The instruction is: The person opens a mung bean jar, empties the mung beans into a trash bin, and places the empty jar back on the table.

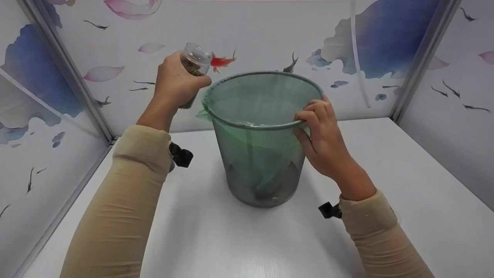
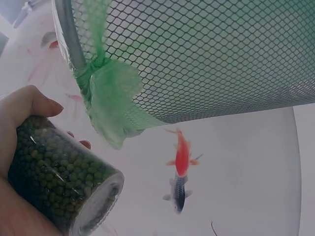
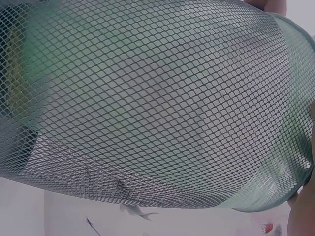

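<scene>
My left hand [image 1: 175, 79] grips a clear plastic jar [image 1: 197, 56] partly filled with small green beans. It holds the jar tilted, up beside the left rim of a mesh wastebasket [image 1: 266, 170]. In the left wrist view the beans [image 2: 59, 172] show through the jar wall, with its base facing the camera. A thin green bag [image 1: 254, 100] lines the basket, folded over the rim and bunched into a knot [image 2: 115, 83] on the left side. With curled fingers over the rim and thumb outside, my right hand [image 1: 322, 135] holds the basket's right edge.
The basket stands upright on a white table [image 1: 239, 243]. Panels [image 1: 254, 34] printed with fish and petals enclose the table's back and sides, with metal posts [image 1: 424, 58] at the corners. Something dark and yellowish [image 3: 15, 73] shows through the mesh near the basket's bottom.
</scene>
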Demonstrator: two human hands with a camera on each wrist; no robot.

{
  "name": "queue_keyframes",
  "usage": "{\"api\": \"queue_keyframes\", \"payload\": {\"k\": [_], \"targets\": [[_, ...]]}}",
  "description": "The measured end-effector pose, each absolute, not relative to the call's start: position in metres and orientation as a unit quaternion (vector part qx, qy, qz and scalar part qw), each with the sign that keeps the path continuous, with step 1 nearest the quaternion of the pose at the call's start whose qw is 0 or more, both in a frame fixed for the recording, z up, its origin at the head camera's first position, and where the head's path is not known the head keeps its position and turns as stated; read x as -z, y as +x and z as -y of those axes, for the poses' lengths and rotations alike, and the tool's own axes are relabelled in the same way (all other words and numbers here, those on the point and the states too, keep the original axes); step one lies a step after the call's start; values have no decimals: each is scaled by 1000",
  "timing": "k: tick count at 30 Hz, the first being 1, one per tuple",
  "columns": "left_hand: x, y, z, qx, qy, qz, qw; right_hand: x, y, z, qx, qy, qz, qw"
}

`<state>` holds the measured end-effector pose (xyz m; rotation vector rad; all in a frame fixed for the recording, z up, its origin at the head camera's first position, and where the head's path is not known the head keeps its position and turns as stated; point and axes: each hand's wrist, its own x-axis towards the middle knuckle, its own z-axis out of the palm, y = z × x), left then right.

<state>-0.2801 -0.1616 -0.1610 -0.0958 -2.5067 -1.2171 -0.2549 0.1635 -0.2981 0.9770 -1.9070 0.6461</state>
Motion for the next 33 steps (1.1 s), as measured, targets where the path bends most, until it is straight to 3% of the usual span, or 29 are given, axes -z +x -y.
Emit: {"api": "queue_keyframes", "payload": {"k": [6, 20, 33], "targets": [[158, -290, 151, 334, -50, 924, 177, 298, -255, -161, -258, 391, 768, 437], [173, -303, 134, 153, -51, 958, 238, 298, -255, -163, -253, 393, 774, 427], [181, -294, 121, 30, -59, 960, 270, 295, -255, -165, -273, 395, 768, 423]]}}
